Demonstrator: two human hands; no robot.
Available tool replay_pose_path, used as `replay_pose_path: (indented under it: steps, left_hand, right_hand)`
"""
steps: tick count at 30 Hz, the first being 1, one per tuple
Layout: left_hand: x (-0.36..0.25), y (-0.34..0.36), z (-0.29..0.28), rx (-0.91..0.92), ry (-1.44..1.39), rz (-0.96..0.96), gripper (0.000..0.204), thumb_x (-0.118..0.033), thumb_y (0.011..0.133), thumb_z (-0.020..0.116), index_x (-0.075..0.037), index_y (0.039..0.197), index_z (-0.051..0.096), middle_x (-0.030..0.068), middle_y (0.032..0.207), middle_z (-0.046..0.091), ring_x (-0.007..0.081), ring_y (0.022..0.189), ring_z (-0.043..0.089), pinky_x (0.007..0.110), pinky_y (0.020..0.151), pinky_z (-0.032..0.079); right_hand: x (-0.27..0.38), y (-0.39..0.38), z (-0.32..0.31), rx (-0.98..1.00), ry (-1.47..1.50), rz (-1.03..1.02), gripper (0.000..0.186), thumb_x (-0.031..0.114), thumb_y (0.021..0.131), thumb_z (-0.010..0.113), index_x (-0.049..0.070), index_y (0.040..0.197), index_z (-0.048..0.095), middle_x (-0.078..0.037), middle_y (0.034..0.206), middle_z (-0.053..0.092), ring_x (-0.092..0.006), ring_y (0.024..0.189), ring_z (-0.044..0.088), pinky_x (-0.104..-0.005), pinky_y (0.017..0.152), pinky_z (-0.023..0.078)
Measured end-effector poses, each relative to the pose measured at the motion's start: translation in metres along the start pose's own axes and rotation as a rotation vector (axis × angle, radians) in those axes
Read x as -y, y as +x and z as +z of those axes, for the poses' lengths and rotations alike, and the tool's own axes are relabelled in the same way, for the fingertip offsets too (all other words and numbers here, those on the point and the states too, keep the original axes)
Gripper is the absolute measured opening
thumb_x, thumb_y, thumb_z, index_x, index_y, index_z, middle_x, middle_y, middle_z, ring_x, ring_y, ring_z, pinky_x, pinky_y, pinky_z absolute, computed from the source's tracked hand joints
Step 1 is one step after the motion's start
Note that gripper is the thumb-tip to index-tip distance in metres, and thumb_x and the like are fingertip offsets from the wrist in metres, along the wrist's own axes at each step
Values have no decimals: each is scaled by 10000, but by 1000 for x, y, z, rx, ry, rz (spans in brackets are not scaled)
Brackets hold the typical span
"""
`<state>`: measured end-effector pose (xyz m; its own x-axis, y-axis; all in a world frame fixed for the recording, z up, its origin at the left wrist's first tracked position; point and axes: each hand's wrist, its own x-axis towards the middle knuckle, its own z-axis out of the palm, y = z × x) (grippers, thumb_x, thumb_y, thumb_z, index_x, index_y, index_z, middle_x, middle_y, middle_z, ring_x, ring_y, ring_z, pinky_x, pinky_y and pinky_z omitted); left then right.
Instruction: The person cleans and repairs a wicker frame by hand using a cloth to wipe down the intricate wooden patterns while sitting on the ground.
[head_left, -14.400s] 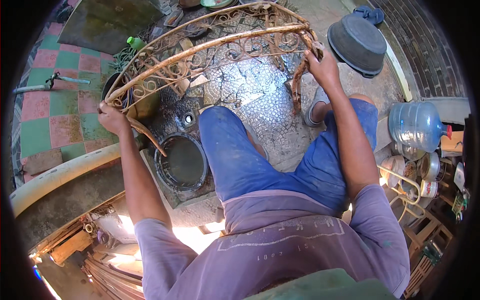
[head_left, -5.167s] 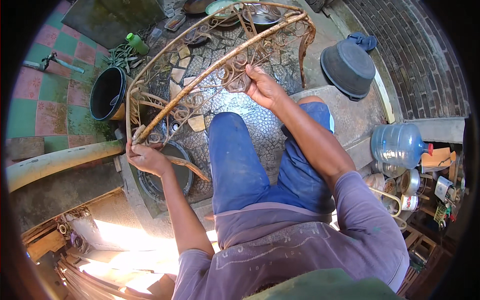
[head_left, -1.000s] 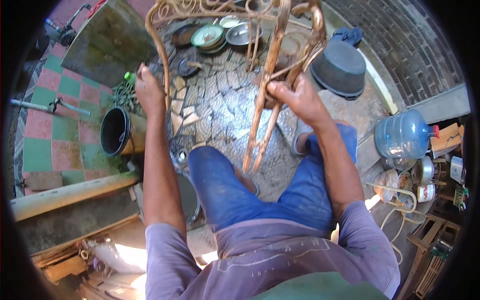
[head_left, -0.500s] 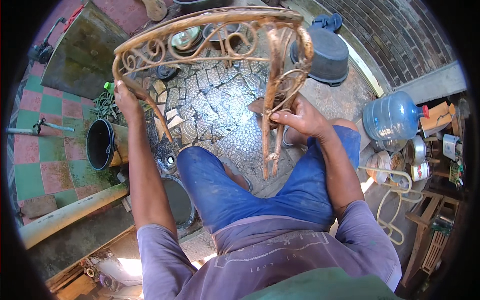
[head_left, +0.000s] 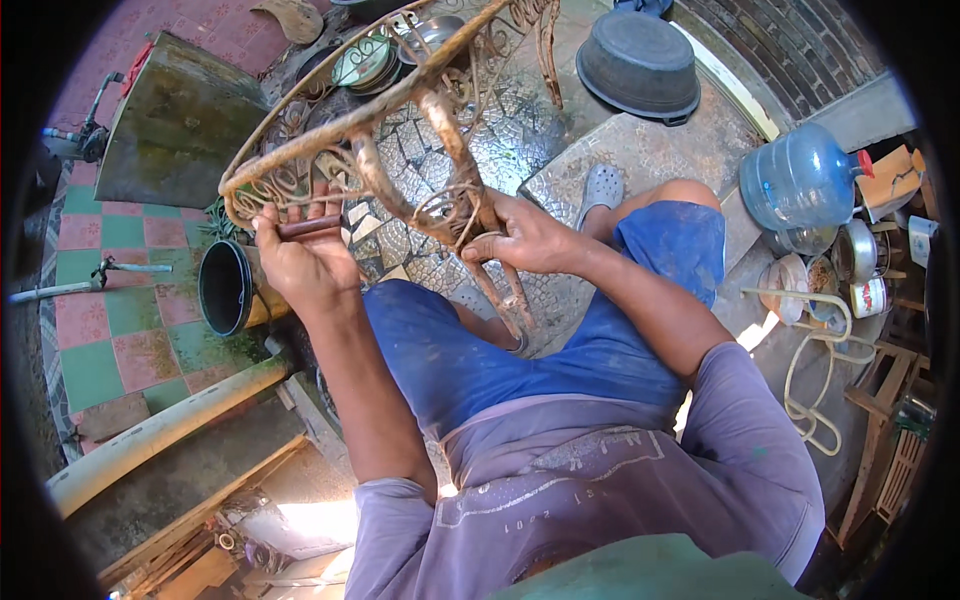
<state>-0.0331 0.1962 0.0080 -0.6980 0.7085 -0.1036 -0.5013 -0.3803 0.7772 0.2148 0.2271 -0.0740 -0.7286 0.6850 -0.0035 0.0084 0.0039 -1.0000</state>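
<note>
Frame [head_left: 385, 105] runs far-right from the left hand [head_left: 312, 270], uncurled behind a brown bar [head_left: 310, 228]; right hand [head_left: 520, 238] grips paired legs [head_left: 452, 145].

Dark brick wall [head_left: 795, 45], shiny mosaic floor [head_left: 520, 150], pink and green tiles [head_left: 140, 355], bright sunlight [head_left: 322, 525]

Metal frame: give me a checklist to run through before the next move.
1. Right hand closed on the metal frame: ok.
2. Left hand gripping firmly: cannot tell; a brown bar lies across it.
3. That bar is part of the frame: cannot tell.
4. Floor dry: not ok; it shines as if wet.
5. Frame clear of the dishes: cannot tell; it crosses in front of them.
6. Water jug apart from the frame: ok.
</note>
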Motion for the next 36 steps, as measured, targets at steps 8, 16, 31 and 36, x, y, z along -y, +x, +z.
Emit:
replay_pose_path:
  steps: [8,16,31,36]
  left_hand:
    - [23,-11,-22,59,1,60,329,-292,1091,447,-26,1285,457,153,1214,561,290,1036,628,457,901,579]
    - [21,-33,-16,12,30,53,343,-256,1097,382,-12,1311,496,184,1270,592,338,1136,617,514,990,550]
    - [23,-25,-56,-173,-347,-378,340,-254,1059,269,-65,1195,517,155,1022,640,266,859,592,363,641,420]
    - [23,-37,-54,-203,-322,-339,314,-205,1028,289,-57,1176,523,129,981,621,261,835,589,358,643,429]
  right_hand:
    - [-28,-9,13,38,-90,-47,485,197,863,771,-8,1245,555,-188,1011,681,-287,972,659,-402,890,490]
    - [-28,-19,23,3,147,68,479,45,881,721,3,1322,539,-84,1069,690,-153,982,633,-321,909,496]
    - [-52,-46,30,48,-249,-11,368,72,861,700,2,1218,644,-181,1090,726,-258,1006,693,-394,892,526]
    - [-53,-53,27,36,-311,-31,340,110,873,708,6,1192,659,-179,1070,729,-274,986,700,-409,876,529]
